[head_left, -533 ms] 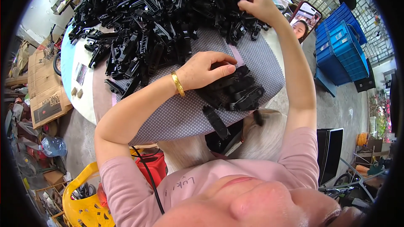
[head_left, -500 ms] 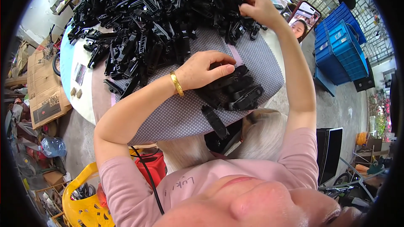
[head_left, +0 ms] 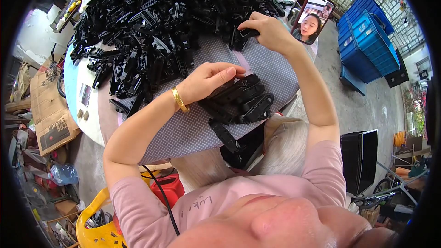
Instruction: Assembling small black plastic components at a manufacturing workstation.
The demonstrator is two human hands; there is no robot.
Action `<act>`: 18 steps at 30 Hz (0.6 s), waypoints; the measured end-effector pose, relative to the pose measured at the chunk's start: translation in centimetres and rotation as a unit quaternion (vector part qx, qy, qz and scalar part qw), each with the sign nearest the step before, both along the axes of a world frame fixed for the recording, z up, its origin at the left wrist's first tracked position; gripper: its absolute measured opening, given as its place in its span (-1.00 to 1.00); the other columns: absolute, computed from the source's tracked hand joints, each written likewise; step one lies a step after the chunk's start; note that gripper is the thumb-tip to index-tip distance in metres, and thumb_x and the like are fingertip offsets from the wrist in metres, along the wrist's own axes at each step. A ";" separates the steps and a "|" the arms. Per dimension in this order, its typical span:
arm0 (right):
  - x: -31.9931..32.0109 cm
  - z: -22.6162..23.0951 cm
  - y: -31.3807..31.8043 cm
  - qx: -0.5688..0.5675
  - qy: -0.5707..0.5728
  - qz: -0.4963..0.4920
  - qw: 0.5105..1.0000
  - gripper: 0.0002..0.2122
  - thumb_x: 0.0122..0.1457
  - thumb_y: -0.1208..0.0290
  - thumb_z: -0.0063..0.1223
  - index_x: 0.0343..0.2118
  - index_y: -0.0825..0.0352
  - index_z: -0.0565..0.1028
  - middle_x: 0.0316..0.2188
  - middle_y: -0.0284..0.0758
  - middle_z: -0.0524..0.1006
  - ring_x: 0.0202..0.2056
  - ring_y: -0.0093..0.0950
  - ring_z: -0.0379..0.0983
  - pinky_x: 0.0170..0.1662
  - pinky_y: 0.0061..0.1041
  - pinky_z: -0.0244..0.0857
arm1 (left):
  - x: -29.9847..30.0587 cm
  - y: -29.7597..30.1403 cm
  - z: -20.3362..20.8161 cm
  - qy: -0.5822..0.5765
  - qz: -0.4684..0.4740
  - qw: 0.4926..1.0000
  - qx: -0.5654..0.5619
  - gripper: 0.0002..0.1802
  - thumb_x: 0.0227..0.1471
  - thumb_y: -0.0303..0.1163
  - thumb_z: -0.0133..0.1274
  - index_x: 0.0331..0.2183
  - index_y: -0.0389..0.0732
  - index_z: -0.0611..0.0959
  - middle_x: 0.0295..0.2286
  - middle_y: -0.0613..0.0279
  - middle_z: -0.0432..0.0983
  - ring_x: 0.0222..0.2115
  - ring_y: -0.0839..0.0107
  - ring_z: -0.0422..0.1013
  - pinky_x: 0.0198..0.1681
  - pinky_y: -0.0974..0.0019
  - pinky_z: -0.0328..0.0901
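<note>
One black plastic part (head_left: pixel 248 33) is pinched between the thumb and fingers of the person's right hand (head_left: pixel 272 33), with a large heap of black plastic parts (head_left: pixel 151 23) spreading beyond and to the left of that grip and a phone (head_left: pixel 313 18) just to its right. Nearer the body, the left hand (head_left: pixel 205 81) (a gold bangle (head_left: pixel 180 100) circles its wrist) has curled fingers beside a small cluster of black parts (head_left: pixel 255 104) on the dotted tablecloth (head_left: pixel 163 135), though whether it grasps any cannot be told.
</note>
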State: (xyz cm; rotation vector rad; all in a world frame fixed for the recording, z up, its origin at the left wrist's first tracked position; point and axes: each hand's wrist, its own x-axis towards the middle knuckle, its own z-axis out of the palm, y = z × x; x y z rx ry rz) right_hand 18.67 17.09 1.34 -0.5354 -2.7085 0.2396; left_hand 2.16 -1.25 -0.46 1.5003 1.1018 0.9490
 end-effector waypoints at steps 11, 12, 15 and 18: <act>-2.5 1.8 -1.9 -0.053 0.216 0.112 0.968 -0.78 0.04 0.56 0.06 -0.20 0.33 0.48 -0.32 -0.31 0.52 -0.34 -0.54 0.45 -0.28 -0.61 0.30 | -0.3 0.9 -0.8 0.016 0.288 0.950 0.122 -0.41 -0.02 -0.47 0.08 0.05 -0.28 0.28 -0.15 0.08 0.41 -0.26 0.47 0.42 -0.21 0.44 0.36; -3.0 2.0 -3.0 -0.143 0.211 0.111 0.961 -0.79 0.05 0.55 0.06 -0.20 0.35 0.47 -0.33 -0.33 0.52 -0.33 -0.59 0.43 -0.27 -0.62 0.30 | -0.6 1.3 -1.2 -0.006 0.295 0.943 0.153 -0.33 -0.09 -0.54 0.13 0.06 -0.27 0.25 -0.10 0.06 0.37 -0.24 0.45 0.43 -0.22 0.41 0.39; -4.0 1.5 -5.1 -0.284 0.148 0.133 0.938 -0.76 0.06 0.50 0.09 -0.19 0.40 0.47 -0.39 -0.39 0.51 -0.32 -0.66 0.41 -0.24 -0.64 0.30 | -0.7 1.5 -1.1 -0.077 0.292 0.933 0.195 -0.36 -0.11 -0.60 0.13 0.04 -0.29 0.28 -0.15 0.08 0.41 -0.23 0.42 0.44 -0.19 0.41 0.39; -4.1 0.9 -6.1 -0.384 0.131 0.128 0.905 -0.72 0.05 0.50 0.09 -0.15 0.41 0.42 -0.36 -0.38 0.49 -0.31 -0.65 0.40 -0.24 -0.64 0.30 | -1.0 1.2 -0.2 -0.062 0.268 0.950 0.146 -0.45 -0.05 -0.62 0.06 0.02 -0.30 0.32 -0.20 0.14 0.43 -0.20 0.39 0.42 -0.11 0.35 0.38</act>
